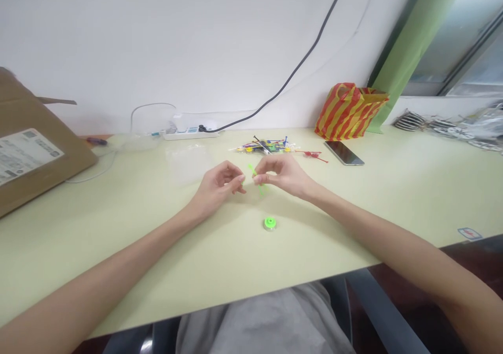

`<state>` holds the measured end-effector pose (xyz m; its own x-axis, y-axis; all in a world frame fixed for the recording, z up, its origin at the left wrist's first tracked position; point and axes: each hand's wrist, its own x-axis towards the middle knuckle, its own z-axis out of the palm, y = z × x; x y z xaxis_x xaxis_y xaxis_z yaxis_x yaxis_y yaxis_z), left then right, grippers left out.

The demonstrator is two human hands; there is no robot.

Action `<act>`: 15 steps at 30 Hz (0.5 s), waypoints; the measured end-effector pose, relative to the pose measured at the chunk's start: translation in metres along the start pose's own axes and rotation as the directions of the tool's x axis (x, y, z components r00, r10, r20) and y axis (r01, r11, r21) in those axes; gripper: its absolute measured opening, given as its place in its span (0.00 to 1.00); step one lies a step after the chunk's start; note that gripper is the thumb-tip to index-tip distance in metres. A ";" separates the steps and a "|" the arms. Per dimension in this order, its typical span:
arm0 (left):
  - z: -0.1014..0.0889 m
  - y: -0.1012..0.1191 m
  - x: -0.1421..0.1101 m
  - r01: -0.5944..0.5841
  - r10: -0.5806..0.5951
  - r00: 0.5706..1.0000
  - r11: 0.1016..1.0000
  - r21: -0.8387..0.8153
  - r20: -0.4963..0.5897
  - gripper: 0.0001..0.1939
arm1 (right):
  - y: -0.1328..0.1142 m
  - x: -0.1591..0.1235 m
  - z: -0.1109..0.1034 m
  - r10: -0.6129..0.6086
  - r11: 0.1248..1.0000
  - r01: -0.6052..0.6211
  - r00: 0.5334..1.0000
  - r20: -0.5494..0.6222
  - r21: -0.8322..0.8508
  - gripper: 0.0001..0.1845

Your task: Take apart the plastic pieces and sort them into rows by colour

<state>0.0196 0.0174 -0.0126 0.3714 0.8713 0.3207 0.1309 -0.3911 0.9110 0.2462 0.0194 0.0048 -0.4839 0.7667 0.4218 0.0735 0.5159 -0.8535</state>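
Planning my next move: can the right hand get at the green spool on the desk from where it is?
Probably yes. The green spool lies just below the right hand, and nothing seems to stand between them. Its fingers are pinching a green plastic piece, though, so it would likely need freeing first.

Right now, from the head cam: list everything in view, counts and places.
cardboard box: 1, brown with white label, far left on the table
power strip: 1, white, against the wall
black cable: 1, running up the wall from the strip
clear plastic bag: 1, on the table behind the left hand
small plastic parts: one pile, mixed colours, behind the hands
smartphone: 1, black, flat on the table
striped bag: 1, red and yellow, against the wall
round part: 1, green and silver, in front of the hands
green plastic piece: 1, at the right hand's fingertips
left hand: 1, fingers curled, beside the piece
right hand: 1, pinching the piece
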 end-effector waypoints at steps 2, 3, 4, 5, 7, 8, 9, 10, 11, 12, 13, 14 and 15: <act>-0.003 -0.005 0.002 -0.004 0.007 0.998 0.999 0.053 -0.058 0.16 | 0.011 0.002 -0.010 0.017 0.960 -0.041 0.996 -0.089 -0.277 0.15; -0.004 -0.007 0.002 -0.006 0.011 0.997 0.998 0.067 -0.080 0.16 | 0.017 0.002 -0.015 0.038 0.899 -0.088 0.992 -0.122 -0.429 0.13; -0.006 -0.008 0.003 -0.008 0.016 0.995 0.997 0.077 -0.097 0.16 | 0.024 0.003 -0.021 0.070 0.807 -0.142 0.987 -0.145 -0.573 0.11; -0.008 -0.009 0.003 -0.010 0.019 0.994 0.996 0.085 -0.110 0.16 | 0.031 0.003 -0.026 0.108 0.690 -0.188 0.982 -0.158 -0.699 0.10; -0.010 -0.009 0.003 -0.009 0.022 0.991 0.995 0.101 -0.129 0.16 | 0.040 0.005 -0.033 0.179 0.453 -0.226 0.971 -0.161 -0.862 0.10; -0.010 -0.009 0.002 -0.007 0.022 0.991 0.994 0.106 -0.136 0.16 | 0.043 0.005 -0.036 0.206 0.366 -0.220 0.967 -0.152 -0.904 0.10; -0.010 -0.008 0.002 -0.005 0.020 0.990 0.994 0.109 -0.138 0.16 | 0.044 0.006 -0.037 0.220 0.302 -0.202 0.966 -0.138 -0.931 0.10; -0.010 -0.008 0.002 -0.004 0.020 0.990 0.994 0.112 -0.136 0.16 | 0.045 0.006 -0.037 0.225 0.258 -0.180 0.967 -0.122 -0.949 0.11; -0.009 -0.008 0.001 -0.004 0.020 0.991 0.993 0.115 -0.131 0.17 | 0.044 0.006 -0.036 0.227 0.229 -0.161 0.968 -0.108 -0.960 0.12; -0.008 -0.007 0.001 -0.005 0.020 0.992 0.993 0.118 -0.124 0.16 | 0.044 0.007 -0.035 0.229 0.214 -0.147 0.968 -0.097 -0.966 0.12; -0.008 -0.007 0.000 -0.005 0.019 0.993 0.993 0.119 -0.117 0.16 | 0.043 0.006 -0.034 0.233 0.208 -0.141 0.968 -0.091 -0.968 0.13; -0.008 -0.007 0.000 -0.005 0.018 0.994 0.993 0.118 -0.112 0.16 | 0.042 0.006 -0.033 0.235 0.211 -0.140 0.968 -0.089 -0.967 0.13; -0.008 -0.007 0.000 -0.005 0.017 0.994 0.993 0.116 -0.110 0.16 | 0.041 0.006 -0.032 0.238 0.225 -0.141 0.967 -0.086 -0.964 0.13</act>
<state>0.0118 0.0224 -0.0166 0.2701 0.8917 0.3631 0.2346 -0.4267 0.8734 0.2743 0.0574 -0.0182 -0.3753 0.8976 0.2314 0.9257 0.3757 0.0438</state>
